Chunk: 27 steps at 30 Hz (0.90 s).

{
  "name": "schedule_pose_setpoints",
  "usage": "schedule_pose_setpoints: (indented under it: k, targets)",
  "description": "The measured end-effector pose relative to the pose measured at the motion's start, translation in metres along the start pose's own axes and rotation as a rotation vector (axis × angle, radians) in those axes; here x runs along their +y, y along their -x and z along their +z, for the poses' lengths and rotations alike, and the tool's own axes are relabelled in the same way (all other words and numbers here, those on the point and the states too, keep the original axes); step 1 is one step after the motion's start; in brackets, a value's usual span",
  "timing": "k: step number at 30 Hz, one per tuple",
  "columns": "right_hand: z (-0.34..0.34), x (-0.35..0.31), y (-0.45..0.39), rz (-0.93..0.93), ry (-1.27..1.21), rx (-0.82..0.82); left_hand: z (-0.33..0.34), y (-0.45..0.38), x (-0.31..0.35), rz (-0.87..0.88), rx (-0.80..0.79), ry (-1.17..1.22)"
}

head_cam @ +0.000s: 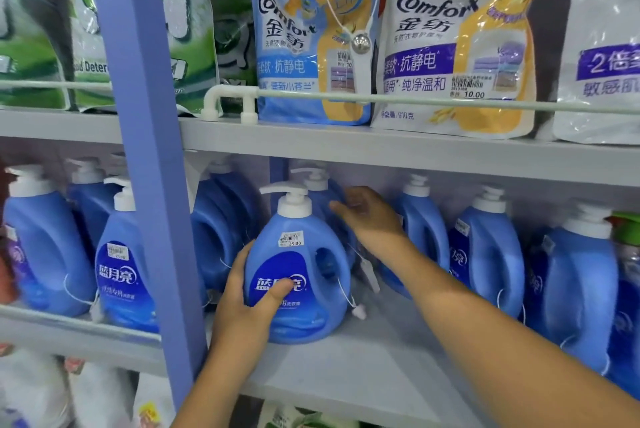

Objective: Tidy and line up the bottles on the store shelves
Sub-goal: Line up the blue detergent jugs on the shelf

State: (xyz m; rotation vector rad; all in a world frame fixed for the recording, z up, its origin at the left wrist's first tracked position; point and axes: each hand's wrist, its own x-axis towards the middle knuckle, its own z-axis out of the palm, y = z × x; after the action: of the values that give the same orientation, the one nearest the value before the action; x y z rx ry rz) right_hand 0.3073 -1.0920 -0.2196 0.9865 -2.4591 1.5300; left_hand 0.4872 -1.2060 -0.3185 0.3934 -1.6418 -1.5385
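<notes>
A blue pump bottle (304,268) with a white pump top and a price sticker stands at the front of the grey middle shelf (363,368). My left hand (249,299) grips its lower left side, thumb across the label. My right hand (367,216) reaches further back with fingers stretched out, touching a second blue pump bottle (317,190) that stands behind the first. More blue bottles (491,247) stand in a loose row to the right, and others (221,230) to the left.
A purple upright post (152,164) splits the shelving just left of my left hand. The upper shelf carries Comfort refill pouches (311,32) behind a white rail (415,100). Left of the post stand further blue bottles (121,265). White security tags hang from some bottles.
</notes>
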Motion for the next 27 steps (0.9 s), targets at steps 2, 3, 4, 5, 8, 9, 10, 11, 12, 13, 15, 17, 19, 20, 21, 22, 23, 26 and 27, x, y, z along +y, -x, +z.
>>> schedule_pose_setpoints:
  k: [2,3,4,5,8,9,10,11,12,13,15,17,19,20,21,22,23,26,27]
  targets:
    - [0.008,0.006,-0.017,-0.005,0.052,-0.119,0.000,-0.001,-0.001,-0.019,0.004,0.017]
    - [0.010,0.006,-0.021,-0.003,0.032,-0.167,0.000,-0.001,-0.001,-0.019,0.005,0.015]
    - [0.012,0.006,-0.023,0.004,-0.002,-0.200,0.000,-0.001,0.000,-0.020,0.004,0.013]
    - [0.014,0.004,-0.025,-0.001,-0.031,-0.224,0.001,-0.002,0.001,-0.020,0.000,0.006]
    - [0.020,0.000,-0.030,-0.045,0.025,-0.220,0.002,-0.002,0.003,-0.024,-0.005,-0.003]
    - [0.022,-0.002,-0.032,-0.067,0.066,-0.199,0.002,-0.003,0.002,-0.026,-0.005,-0.004]
    - [0.024,-0.001,-0.033,-0.086,0.091,-0.183,0.002,-0.003,0.001,-0.027,-0.008,-0.012]
    - [0.025,-0.001,-0.033,-0.096,0.096,-0.177,0.002,-0.004,-0.001,-0.025,-0.013,-0.024]
    - [0.026,0.001,-0.034,-0.097,0.082,-0.176,0.002,-0.005,-0.004,-0.025,-0.017,-0.037]
    - [0.025,0.002,-0.034,-0.095,0.064,-0.188,0.001,-0.006,-0.006,-0.029,-0.023,-0.044]
    - [0.020,0.004,-0.033,-0.103,0.046,-0.215,0.001,-0.008,-0.011,-0.044,-0.044,-0.053]
    - [0.017,0.009,-0.033,-0.115,0.008,-0.228,0.001,-0.010,-0.015,-0.051,-0.072,-0.068]
    - [0.016,0.014,-0.031,-0.099,-0.041,-0.257,0.003,-0.011,-0.017,-0.052,-0.091,-0.083]
    - [0.016,0.018,-0.031,-0.064,-0.084,-0.253,0.004,-0.012,-0.017,-0.056,-0.093,-0.089]
    - [0.014,0.023,-0.029,-0.020,-0.128,-0.229,0.005,-0.013,-0.017,-0.064,-0.092,-0.095]
    - [0.011,0.027,-0.023,0.024,-0.185,-0.183,0.006,-0.014,-0.017,-0.073,-0.093,-0.101]
    - [0.007,0.030,-0.014,0.082,-0.256,-0.126,0.007,-0.015,-0.016,-0.083,-0.093,-0.098]
    - [0.006,0.051,0.021,0.094,-0.420,-0.080,0.013,-0.019,-0.015,-0.145,-0.033,-0.020]
    - [0.012,0.054,0.033,0.049,-0.381,-0.109,0.017,-0.022,-0.010,-0.162,-0.011,0.014]
